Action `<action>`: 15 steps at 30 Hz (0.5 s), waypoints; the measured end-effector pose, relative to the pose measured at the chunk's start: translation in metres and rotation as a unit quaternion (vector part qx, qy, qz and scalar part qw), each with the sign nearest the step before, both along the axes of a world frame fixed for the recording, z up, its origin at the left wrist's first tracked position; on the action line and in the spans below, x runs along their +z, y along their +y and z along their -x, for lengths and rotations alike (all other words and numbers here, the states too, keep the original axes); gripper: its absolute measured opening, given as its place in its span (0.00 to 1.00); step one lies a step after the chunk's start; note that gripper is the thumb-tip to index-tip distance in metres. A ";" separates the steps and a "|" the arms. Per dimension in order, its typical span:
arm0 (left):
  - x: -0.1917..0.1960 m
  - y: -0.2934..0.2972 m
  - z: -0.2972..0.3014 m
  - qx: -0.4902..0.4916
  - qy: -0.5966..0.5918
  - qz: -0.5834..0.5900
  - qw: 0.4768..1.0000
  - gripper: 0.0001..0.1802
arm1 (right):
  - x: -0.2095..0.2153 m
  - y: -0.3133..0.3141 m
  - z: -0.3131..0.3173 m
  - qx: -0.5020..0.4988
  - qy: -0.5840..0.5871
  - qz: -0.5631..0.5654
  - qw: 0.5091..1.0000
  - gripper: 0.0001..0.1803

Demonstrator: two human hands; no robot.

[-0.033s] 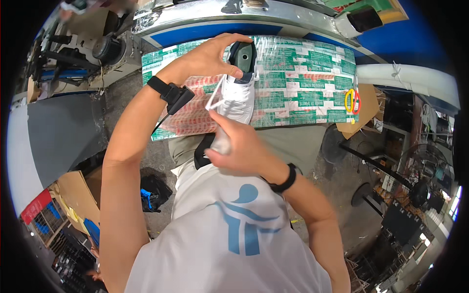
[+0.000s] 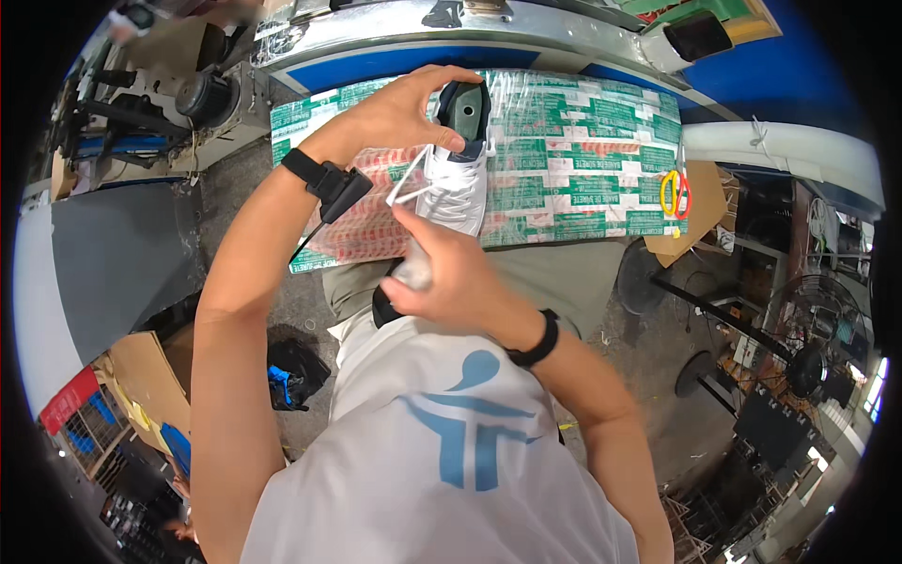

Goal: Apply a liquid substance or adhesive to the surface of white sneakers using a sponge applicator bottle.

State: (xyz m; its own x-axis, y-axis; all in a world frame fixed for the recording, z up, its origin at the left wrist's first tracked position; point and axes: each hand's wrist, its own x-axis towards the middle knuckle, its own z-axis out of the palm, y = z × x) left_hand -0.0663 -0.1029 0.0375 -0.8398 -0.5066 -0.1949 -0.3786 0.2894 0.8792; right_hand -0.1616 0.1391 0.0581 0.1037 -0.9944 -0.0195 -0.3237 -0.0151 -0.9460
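Observation:
A white lace-up sneaker with a dark collar and a grey-green insole lies on a surface covered in green and white tape. My left hand is closed around its heel end, the thumb on the tongue and the fingers over the far rim of the collar. A loose white shoelace sticks out to the left of the sneaker. Just nearer to me, my right hand is closed on a blurred whitish wad. Its forefinger is by the lace end; whether it touches it I cannot tell.
Scissors with yellow and red handles are at the taped surface's right end. Beyond runs a metal ledge. A motor stands at far left, a white wrapped tube at right. A black bag lies on the floor.
My right hand has moved slightly left with the whitish wad, and the loose lace has shifted left too. My left hand stays on the sneaker.

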 end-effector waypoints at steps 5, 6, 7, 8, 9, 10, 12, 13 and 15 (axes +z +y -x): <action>0.010 0.002 -0.001 0.015 -0.023 0.012 1.000 0.52 | -0.022 -0.018 0.000 -0.012 -0.085 0.041 0.995 0.46; 0.012 0.004 -0.002 0.014 -0.033 0.053 0.998 0.52 | -0.023 -0.011 0.013 0.023 -0.180 -0.052 0.982 0.45; 0.013 0.008 0.000 0.017 -0.031 0.051 0.998 0.52 | -0.023 -0.004 0.030 0.058 -0.269 -0.146 0.950 0.44; 0.011 0.010 0.001 0.022 -0.031 0.070 0.997 0.52 | -0.025 0.002 0.054 0.064 -0.265 -0.147 0.951 0.44; 0.008 0.013 0.002 0.027 -0.029 0.087 0.995 0.52 | -0.026 0.011 0.081 0.131 -0.378 -0.224 0.889 0.44; 0.003 0.012 0.003 0.022 -0.026 0.111 0.993 0.52 | -0.027 0.016 0.095 0.195 -0.482 -0.296 0.801 0.43; 0.006 0.009 0.002 0.017 -0.035 0.098 0.994 0.52 | 0.004 0.017 0.077 0.195 -0.298 -0.246 0.902 0.45; 0.010 0.006 0.002 0.007 -0.045 0.089 0.995 0.52 | 0.015 0.017 0.062 0.184 -0.101 -0.179 0.961 0.46; 0.003 0.001 -0.011 -0.010 -0.038 0.061 0.997 0.53 | 0.005 0.018 0.040 0.173 -0.007 -0.060 0.983 0.52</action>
State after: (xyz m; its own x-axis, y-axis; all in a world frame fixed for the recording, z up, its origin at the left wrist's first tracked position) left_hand -0.0553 -0.1018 0.0407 -0.8353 -0.5132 -0.1972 -0.4364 0.4006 0.8057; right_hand -0.2018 0.1571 0.0634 0.4358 -0.8905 -0.1310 -0.3064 -0.0099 -0.9519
